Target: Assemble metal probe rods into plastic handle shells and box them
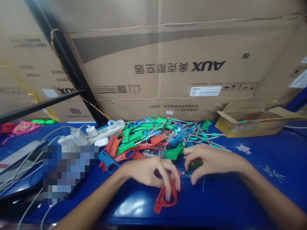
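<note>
In the head view, my left hand [155, 171] is closed on a red plastic lighter casing [157, 203]. The casing has an oval finger loop and hangs just above the blue table, its lower end toward me. To its right, my right hand [213, 159] is at the edge of the pile, thumb and fingers curved and apart, with nothing visibly held. A green casing [173, 153] lies just left of its fingertips. Another dark green piece shows in the gap behind that hand, partly hidden. Thin wires and small parts lie between the two hands.
Behind the hands is a pile of green, red and blue casings [130, 140] with metal tubes and wires. An open cardboard box [249, 127] stands at the right. Leftward are a power strip [109, 129] with chargers, cables and a blurred-out device [69, 172]. Large cartons [168, 41] form the back.
</note>
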The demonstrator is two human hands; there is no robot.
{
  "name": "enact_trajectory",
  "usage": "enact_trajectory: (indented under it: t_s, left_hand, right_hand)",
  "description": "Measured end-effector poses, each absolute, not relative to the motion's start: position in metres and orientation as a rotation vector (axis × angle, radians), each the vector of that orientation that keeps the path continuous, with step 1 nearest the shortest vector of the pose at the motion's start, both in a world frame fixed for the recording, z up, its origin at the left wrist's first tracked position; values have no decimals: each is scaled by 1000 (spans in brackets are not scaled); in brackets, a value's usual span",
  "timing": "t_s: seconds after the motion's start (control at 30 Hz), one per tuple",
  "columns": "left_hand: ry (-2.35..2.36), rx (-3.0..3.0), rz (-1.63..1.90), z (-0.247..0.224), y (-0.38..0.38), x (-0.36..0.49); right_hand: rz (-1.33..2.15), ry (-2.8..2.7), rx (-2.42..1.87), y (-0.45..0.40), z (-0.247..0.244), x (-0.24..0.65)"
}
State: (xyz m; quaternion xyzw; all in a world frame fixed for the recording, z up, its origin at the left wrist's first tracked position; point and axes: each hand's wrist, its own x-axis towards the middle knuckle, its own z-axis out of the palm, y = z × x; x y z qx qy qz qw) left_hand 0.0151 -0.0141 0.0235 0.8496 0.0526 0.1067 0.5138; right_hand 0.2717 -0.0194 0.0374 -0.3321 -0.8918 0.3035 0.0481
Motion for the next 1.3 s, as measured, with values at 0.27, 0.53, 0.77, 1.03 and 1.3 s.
enact_trajectory:
  t_s: [0.27,0.53,0.77,1.03,1.3]
  left_hand:
    - [92,1940,142,6,-14,16]
    - [154,2004,121,10,-21,18]
    - [147,2218,188,-4,-24,31]
    - [226,2220,285,6,-22,25]
    - [474,2223,536,1,-17,28]
  right_hand:
    - [686,-2961,-1127,-36,19,261]
    - [220,-2808,-1110,-17,-3,250]
    - [306,-2742,-1016,-11,1,254]
    - [602,-2853,-1210,-8,28,286]
    - [261,-2865,-1281,-5,16,275]
